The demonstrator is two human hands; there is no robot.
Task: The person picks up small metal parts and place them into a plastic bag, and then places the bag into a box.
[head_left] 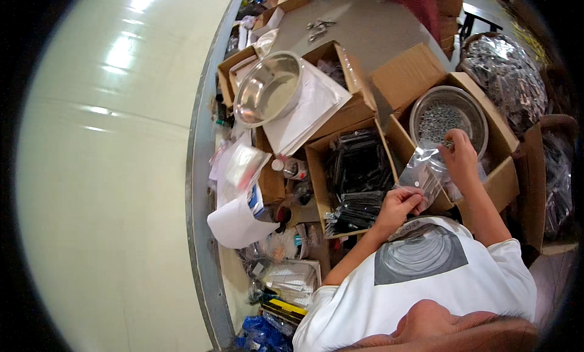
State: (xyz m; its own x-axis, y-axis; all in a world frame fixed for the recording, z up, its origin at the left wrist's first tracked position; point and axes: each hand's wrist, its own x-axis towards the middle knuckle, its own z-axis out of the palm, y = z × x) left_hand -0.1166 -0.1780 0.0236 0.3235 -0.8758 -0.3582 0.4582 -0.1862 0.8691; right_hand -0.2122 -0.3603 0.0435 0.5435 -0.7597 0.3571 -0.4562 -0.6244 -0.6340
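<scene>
While pinching the lower edge of a small clear plastic bag (421, 171) with the left hand (398, 205), holding it open beside the cardboard box (500, 177). Closing the right hand (460, 152) on the bag's upper edge, seemingly with a few small metal parts in the fingertips, just over the steel bowl of parts (448, 117). Judging the filling as barely begun: bag looking almost empty, bowl lying well filled, sealing not yet done.
</scene>
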